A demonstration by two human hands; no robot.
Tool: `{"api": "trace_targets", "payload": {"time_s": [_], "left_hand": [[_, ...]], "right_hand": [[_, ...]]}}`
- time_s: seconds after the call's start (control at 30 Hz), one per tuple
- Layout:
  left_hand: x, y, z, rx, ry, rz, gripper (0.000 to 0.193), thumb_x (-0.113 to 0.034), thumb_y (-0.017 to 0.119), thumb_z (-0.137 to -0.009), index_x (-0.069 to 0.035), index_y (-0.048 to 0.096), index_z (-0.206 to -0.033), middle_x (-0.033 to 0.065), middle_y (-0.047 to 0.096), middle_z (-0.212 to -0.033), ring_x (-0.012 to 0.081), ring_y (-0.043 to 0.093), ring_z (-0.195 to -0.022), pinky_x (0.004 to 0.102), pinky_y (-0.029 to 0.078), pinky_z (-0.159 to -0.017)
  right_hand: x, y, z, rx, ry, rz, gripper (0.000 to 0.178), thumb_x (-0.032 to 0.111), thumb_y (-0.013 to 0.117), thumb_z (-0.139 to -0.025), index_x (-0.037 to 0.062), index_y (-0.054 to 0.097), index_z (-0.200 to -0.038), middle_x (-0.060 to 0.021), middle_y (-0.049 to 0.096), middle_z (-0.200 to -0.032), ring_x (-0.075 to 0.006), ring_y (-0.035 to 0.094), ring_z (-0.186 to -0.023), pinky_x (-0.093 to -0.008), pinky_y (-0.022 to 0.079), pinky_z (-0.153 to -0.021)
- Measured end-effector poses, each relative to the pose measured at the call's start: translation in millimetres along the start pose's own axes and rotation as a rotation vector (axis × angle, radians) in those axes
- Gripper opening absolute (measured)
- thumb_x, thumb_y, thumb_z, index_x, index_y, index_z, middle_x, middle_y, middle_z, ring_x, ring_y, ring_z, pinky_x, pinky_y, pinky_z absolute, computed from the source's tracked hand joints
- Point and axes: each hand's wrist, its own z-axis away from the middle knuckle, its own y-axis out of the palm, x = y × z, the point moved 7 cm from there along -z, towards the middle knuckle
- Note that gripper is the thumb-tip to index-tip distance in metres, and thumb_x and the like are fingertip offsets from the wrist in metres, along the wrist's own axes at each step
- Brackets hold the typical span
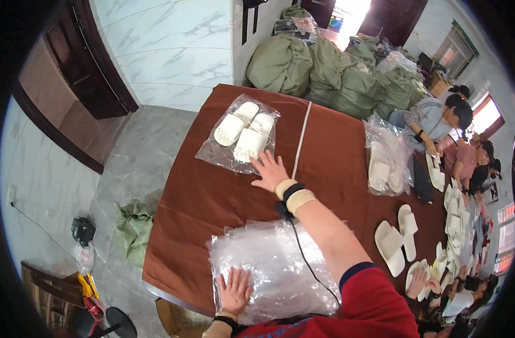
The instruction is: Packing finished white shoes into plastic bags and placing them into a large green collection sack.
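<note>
My left hand (pixel 234 288) lies flat, fingers spread, on a stack of clear plastic bags (pixel 280 265) at the table's near edge. Stretched far forward, my right hand (pixel 270 171) has its fingers apart at the near edge of a bagged pair of white slippers (pixel 252 132). The fingertips seem to touch that bag or lie just beside it. Each wrist wears a band, and a black cable runs from the right one across the bags. To the right, a loose pair of white slippers (pixel 390 247) rests on the brown tablecloth (pixel 207 197).
Another bagged pair of slippers (pixel 386 160) lies at the table's right side. Beyond it, several people handle more white slippers (pixel 453 217) along the right. Green sacks (pixel 283 65) are piled past the far edge. A green sack (pixel 133 231) and a wooden chair (pixel 52 298) stand left.
</note>
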Motion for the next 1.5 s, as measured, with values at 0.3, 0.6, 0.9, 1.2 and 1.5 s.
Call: {"api": "trace_targets", "payload": {"time_s": [0.3, 0.6, 0.9, 1.2, 1.5], "left_hand": [[-22.2, -20.4, -11.7, -0.013, 0.055, -0.114, 0.045, -0.027, 0.055, -0.094, -0.011, 0.051, -0.136, 0.0166, 0.049, -0.142, 0.0374, 0.041, -0.135, 0.0649, 0.021, -0.111], [-12.6, -4.5, -4.4, -0.050, 0.050, -0.050, 0.052, -0.029, 0.049, -0.094, -0.010, 0.046, -0.143, 0.0178, 0.033, -0.154, 0.0384, 0.023, -0.146, 0.0612, 0.009, -0.116], [-17.5, -4.7, -1.6, -0.106, 0.099, -0.081, 0.053, -0.025, 0.050, -0.093, -0.012, 0.044, -0.144, 0.0122, 0.031, -0.156, 0.0345, 0.021, -0.147, 0.0590, 0.011, -0.116], [-14.3, -6.5, 0.3, -0.112, 0.086, -0.064, 0.054, -0.024, 0.050, -0.094, -0.013, 0.041, -0.146, 0.0113, 0.029, -0.157, 0.0328, 0.020, -0.147, 0.0577, 0.011, -0.116], [1.6, 5.4, -1.0, -0.047, 0.124, -0.087, 0.055, -0.027, 0.056, -0.092, -0.013, 0.045, -0.144, 0.0095, 0.026, -0.159, 0.0301, 0.017, -0.149, 0.0602, 0.012, -0.116]], "right_hand": [[-75.5, -37.6, 16.8, -0.418, 0.190, -0.124, 0.020, 0.016, 0.048, -0.090, 0.0070, 0.058, -0.105, -0.0183, 0.063, -0.100, -0.0363, 0.059, -0.100, -0.0460, 0.050, -0.083], [-165.5, -143.4, 265.7, -0.530, 0.602, -0.142, 0.024, 0.032, 0.050, -0.091, 0.0137, 0.062, -0.101, -0.0198, 0.068, -0.087, -0.0422, 0.065, -0.084, -0.0531, 0.051, -0.073], [-125.6, -201.5, 397.9, -0.605, 0.518, -0.208, 0.028, 0.029, 0.053, -0.090, 0.0074, 0.070, -0.096, -0.0196, 0.068, -0.089, -0.0372, 0.065, -0.082, -0.0450, 0.051, -0.074], [117.4, -183.4, 409.7, -0.682, 0.090, -0.314, 0.035, 0.018, 0.059, -0.088, 0.0103, 0.059, -0.122, -0.0168, 0.068, -0.089, -0.0333, 0.068, -0.075, -0.0412, 0.054, -0.062], [180.6, 110.9, 400.9, 0.172, 0.019, -0.540, 0.059, 0.043, 0.044, -0.099, 0.0052, 0.035, -0.144, -0.0264, 0.066, -0.101, -0.0452, 0.063, -0.094, -0.0509, 0.049, -0.083]]}}
